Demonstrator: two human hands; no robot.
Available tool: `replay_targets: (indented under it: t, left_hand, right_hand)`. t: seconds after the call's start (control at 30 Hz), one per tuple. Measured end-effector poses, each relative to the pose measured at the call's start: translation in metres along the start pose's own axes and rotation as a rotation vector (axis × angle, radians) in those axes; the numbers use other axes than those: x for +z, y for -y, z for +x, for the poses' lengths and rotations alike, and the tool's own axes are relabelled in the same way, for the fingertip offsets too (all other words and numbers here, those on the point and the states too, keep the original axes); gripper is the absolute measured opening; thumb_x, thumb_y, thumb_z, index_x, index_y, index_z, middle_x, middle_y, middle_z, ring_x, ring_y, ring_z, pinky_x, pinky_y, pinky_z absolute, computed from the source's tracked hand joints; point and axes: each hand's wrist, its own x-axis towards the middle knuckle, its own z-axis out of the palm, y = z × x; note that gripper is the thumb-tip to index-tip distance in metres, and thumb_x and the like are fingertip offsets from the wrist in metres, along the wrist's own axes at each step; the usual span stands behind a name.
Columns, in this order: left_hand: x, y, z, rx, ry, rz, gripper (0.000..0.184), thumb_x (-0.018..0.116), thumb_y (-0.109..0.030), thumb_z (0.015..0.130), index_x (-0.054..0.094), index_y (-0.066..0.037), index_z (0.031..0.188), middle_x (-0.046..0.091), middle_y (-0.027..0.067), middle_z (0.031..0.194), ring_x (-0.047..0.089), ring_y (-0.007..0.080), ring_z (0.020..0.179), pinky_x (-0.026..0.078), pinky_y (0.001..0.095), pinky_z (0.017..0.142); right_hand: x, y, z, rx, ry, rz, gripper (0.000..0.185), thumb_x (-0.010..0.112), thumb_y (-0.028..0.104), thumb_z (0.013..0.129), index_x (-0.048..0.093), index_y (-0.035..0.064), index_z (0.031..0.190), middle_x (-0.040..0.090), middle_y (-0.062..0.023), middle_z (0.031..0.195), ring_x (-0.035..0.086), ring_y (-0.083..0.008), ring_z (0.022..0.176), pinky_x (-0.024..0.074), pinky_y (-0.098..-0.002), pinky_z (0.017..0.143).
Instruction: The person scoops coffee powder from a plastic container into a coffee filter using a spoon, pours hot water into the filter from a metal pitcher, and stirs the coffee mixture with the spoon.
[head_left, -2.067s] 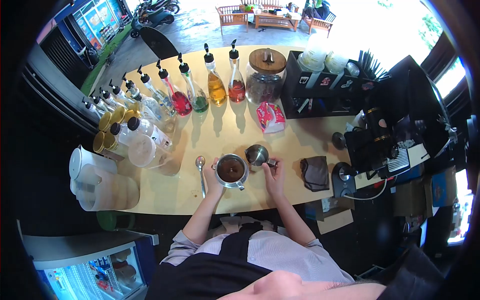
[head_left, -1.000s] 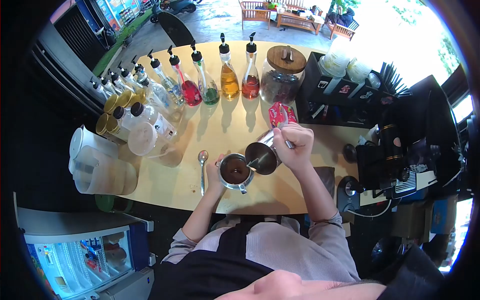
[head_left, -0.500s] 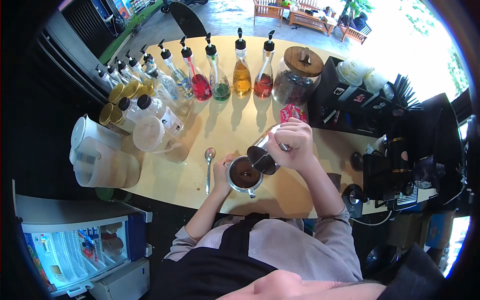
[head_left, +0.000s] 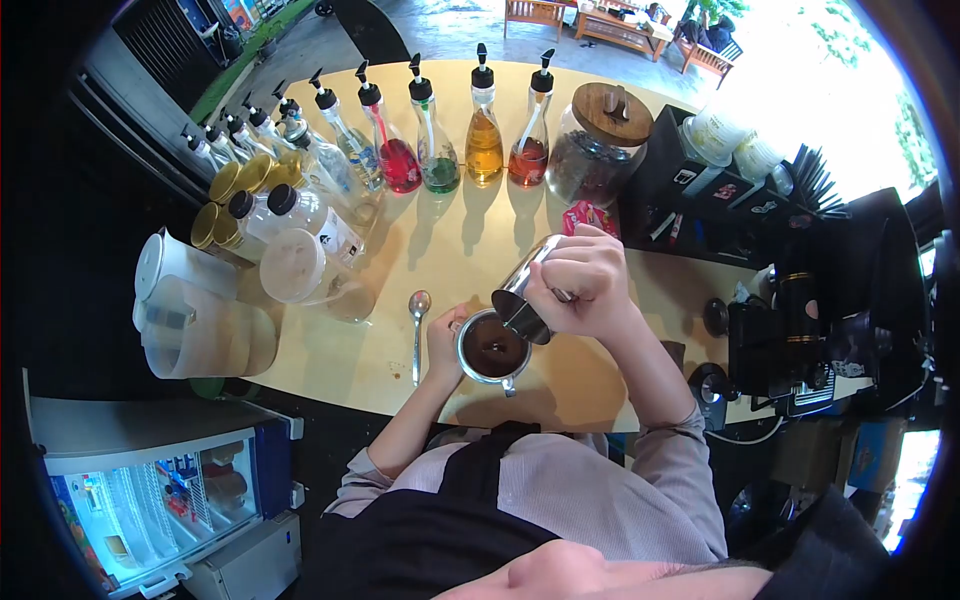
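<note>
My right hand (head_left: 582, 278) is closed round the handle of a shiny metal milk pitcher (head_left: 519, 290). The pitcher is tilted, its mouth over the near right side of a cup. That cup (head_left: 494, 347) has a silvery rim and holds dark brown liquid. On its left side my left hand (head_left: 445, 340) grips the cup, fingers around the handle area. A spoon (head_left: 418, 325) lies on the table just left of that hand. Whether liquid is flowing from the pitcher cannot be made out.
Syrup bottles with pumps (head_left: 484, 135) line the far edge. A wooden-lidded jar (head_left: 597, 150) and a black organizer with cups (head_left: 690, 190) stand at the right back. Plastic jugs (head_left: 195, 320) and a clear jar (head_left: 310, 275) are on the left. A pink packet (head_left: 588, 216) lies behind my right hand.
The pitcher has tipped slightly and shifted a little against the cup. Both hands keep their grip. The whole view has moved slightly with my head.
</note>
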Motion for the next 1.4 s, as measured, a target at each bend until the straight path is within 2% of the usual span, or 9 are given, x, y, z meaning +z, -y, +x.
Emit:
replay_targets:
  t: [0.07, 0.13, 0.37, 0.87, 0.93, 1.07, 1.17, 1.23, 1.4]
  left_hand:
    - [0.0, -0.002, 0.0, -0.023, -0.003, -0.069, 0.05, 0.045, -0.034, 0.104, 0.059, -0.002, 0.067, 0.056, 0.0008, 0.057, 0.048, 0.0075, 0.055, 0.04, 0.0283, 0.051]
    - [0.0, -0.018, -0.004, 0.086, 0.014, 0.146, 0.052, 0.045, -0.034, 0.104, 0.058, -0.002, 0.065, 0.056, 0.0014, 0.057, 0.048, 0.0082, 0.054, 0.039, 0.0294, 0.051]
    - [-0.002, 0.027, 0.007, 0.148, -0.015, 0.138, 0.053, 0.045, -0.037, 0.103, 0.059, -0.002, 0.066, 0.053, 0.003, 0.054, 0.046, 0.0104, 0.052, 0.036, 0.0316, 0.049]
    - [-0.003, 0.016, 0.004, 0.125, -0.04, 0.14, 0.055, 0.044, -0.04, 0.102, 0.054, 0.001, 0.066, 0.045, 0.0094, 0.052, 0.042, 0.0167, 0.05, 0.033, 0.0362, 0.049]
    - [-0.002, 0.01, 0.003, 0.254, -0.047, 0.289, 0.055, 0.044, -0.041, 0.102, 0.053, 0.001, 0.067, 0.044, 0.0094, 0.053, 0.043, 0.0171, 0.051, 0.034, 0.036, 0.05]
    - [-0.002, 0.021, 0.006, 0.281, -0.056, 0.205, 0.055, 0.045, -0.04, 0.102, 0.054, 0.0, 0.067, 0.046, 0.0072, 0.053, 0.043, 0.0149, 0.051, 0.034, 0.0346, 0.049]
    - [-0.001, -0.003, 0.0, 0.143, -0.028, 0.171, 0.052, 0.045, -0.036, 0.103, 0.057, 0.0, 0.067, 0.049, 0.0048, 0.053, 0.043, 0.0116, 0.051, 0.034, 0.0325, 0.049]
    - [-0.002, -0.011, -0.001, 0.102, 0.002, 0.166, 0.048, 0.046, -0.031, 0.103, 0.06, 0.0, 0.068, 0.052, 0.003, 0.054, 0.044, 0.0088, 0.051, 0.036, 0.0304, 0.048]
    - [-0.001, -0.012, -0.002, -0.001, -0.006, 0.081, 0.048, 0.045, -0.029, 0.104, 0.061, -0.001, 0.068, 0.054, 0.0029, 0.055, 0.047, 0.0086, 0.052, 0.039, 0.0295, 0.05]
  right_hand:
    - [0.001, 0.002, 0.002, -0.002, 0.007, -0.003, 0.034, 0.067, 0.005, 0.07, 0.041, 0.0124, 0.048, 0.051, 0.0007, 0.046, 0.048, -0.0158, 0.041, 0.0303, -0.0306, 0.045]
    - [0.002, 0.004, 0.005, -0.018, -0.015, 0.001, 0.034, 0.067, 0.005, 0.069, 0.042, 0.0127, 0.048, 0.05, 0.0009, 0.047, 0.048, -0.0155, 0.042, 0.0302, -0.0306, 0.045]
    - [0.006, 0.007, 0.008, -0.037, 0.005, -0.014, 0.033, 0.066, 0.005, 0.069, 0.042, 0.0127, 0.048, 0.048, 0.0015, 0.047, 0.047, -0.0147, 0.043, 0.0278, -0.0306, 0.045]
    - [0.01, 0.017, 0.008, -0.08, 0.03, 0.002, 0.034, 0.067, 0.006, 0.066, 0.04, 0.0135, 0.048, 0.043, 0.0039, 0.046, 0.045, -0.0132, 0.043, 0.0287, -0.0299, 0.045]
    - [0.007, 0.02, 0.009, -0.09, 0.038, -0.015, 0.034, 0.068, 0.005, 0.065, 0.039, 0.0138, 0.049, 0.041, 0.0039, 0.046, 0.044, -0.0132, 0.043, 0.0287, -0.0301, 0.046]
    - [0.003, 0.023, 0.005, -0.096, 0.041, -0.007, 0.033, 0.068, 0.005, 0.064, 0.04, 0.014, 0.05, 0.041, 0.0036, 0.046, 0.044, -0.0136, 0.043, 0.0286, -0.03, 0.046]
    - [0.001, 0.027, 0.005, -0.088, -0.019, 0.058, 0.038, 0.064, -0.001, 0.067, 0.034, 0.0139, 0.049, 0.036, 0.0028, 0.044, 0.036, -0.0151, 0.039, 0.0235, -0.0316, 0.045]
    - [-0.005, 0.027, 0.002, -0.077, 0.042, 0.007, 0.023, 0.068, 0.007, 0.063, 0.048, 0.0138, 0.054, 0.044, 0.0039, 0.047, 0.046, -0.0134, 0.045, 0.0303, -0.0295, 0.046]
    - [-0.011, 0.026, -0.002, -0.06, 0.057, -0.019, 0.021, 0.068, 0.008, 0.064, 0.05, 0.0136, 0.055, 0.046, 0.004, 0.048, 0.048, -0.0128, 0.045, 0.031, -0.0296, 0.046]
